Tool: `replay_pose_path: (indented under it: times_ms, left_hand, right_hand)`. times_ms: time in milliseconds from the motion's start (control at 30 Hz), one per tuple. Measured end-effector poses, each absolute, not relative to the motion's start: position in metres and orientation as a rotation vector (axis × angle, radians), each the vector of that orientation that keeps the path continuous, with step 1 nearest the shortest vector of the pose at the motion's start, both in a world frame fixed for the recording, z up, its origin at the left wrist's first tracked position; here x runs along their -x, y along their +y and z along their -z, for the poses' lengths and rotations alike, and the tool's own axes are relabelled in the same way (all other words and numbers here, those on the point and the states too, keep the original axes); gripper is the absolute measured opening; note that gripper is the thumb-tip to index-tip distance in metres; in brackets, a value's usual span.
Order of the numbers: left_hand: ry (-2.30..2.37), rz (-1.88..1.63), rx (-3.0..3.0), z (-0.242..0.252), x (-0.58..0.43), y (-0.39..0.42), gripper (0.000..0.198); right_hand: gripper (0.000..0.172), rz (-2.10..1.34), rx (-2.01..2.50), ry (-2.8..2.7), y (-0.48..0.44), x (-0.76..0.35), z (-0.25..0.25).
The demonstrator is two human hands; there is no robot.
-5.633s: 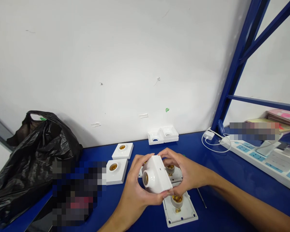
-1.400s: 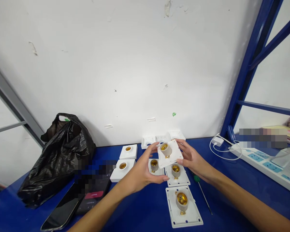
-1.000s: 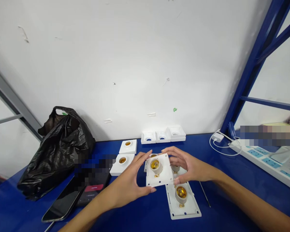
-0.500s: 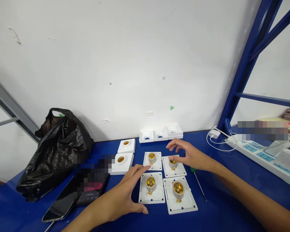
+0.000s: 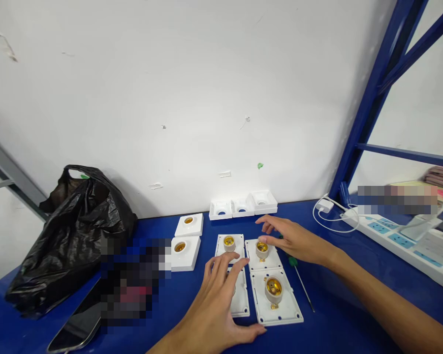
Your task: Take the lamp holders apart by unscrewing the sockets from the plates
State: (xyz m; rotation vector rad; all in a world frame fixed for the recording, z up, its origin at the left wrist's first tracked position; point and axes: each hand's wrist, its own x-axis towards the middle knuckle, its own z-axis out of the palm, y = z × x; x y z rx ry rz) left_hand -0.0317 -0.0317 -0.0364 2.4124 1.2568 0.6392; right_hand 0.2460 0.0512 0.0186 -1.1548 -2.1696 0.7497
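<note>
Landmark: front-right lamp-holder base (image 5: pixel 275 298), flat on the blue counter (image 5: pixel 339 314), brass-lined socket facing up.

Back-right base (image 5: pixel 263 253): directly behind the landmark, edges close. Front-left base (image 5: pixel 240 301): just left of the landmark, largely hidden by the left hand. Back-left base (image 5: pixel 230 244): behind and left of the landmark.

Left hand (image 5: pixel 221 297): over the front-left base; fingers spread wide, thumb well apart and near the landmark's front-left corner. Contact with the base: cannot tell. Right hand (image 5: pixel 297 241): behind the landmark, at the back-right base; fingers curled, moderate gap to thumb, nothing seen held. Thumb contact with socket: cannot tell.

Screwdriver (image 5: pixel 303 285): right of the landmark, green handle pointing away.
</note>
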Motion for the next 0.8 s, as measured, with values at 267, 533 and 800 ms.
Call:
replay_pose_path:
  times_ms: [267,533,800]
  left_hand:
    - [1.306,-0.559,-2.374,0.023,0.027,-0.024,0.106]
    - [1.243,-0.577,-2.37,0.015,0.017,-0.007,0.1]
    - [1.135,-0.668,-2.483,0.028,0.021,-0.006,0.069]
  right_hand:
    - [0.033,-0.607,1.302,-2.284,0.051,-0.246,-0.022]
    - [0.034,-0.633,1.339,-2.278,0.054,-0.247,-0.02]
    - [0.023,-0.793,1.265,-2.452,0.054,-0.258,-0.034]
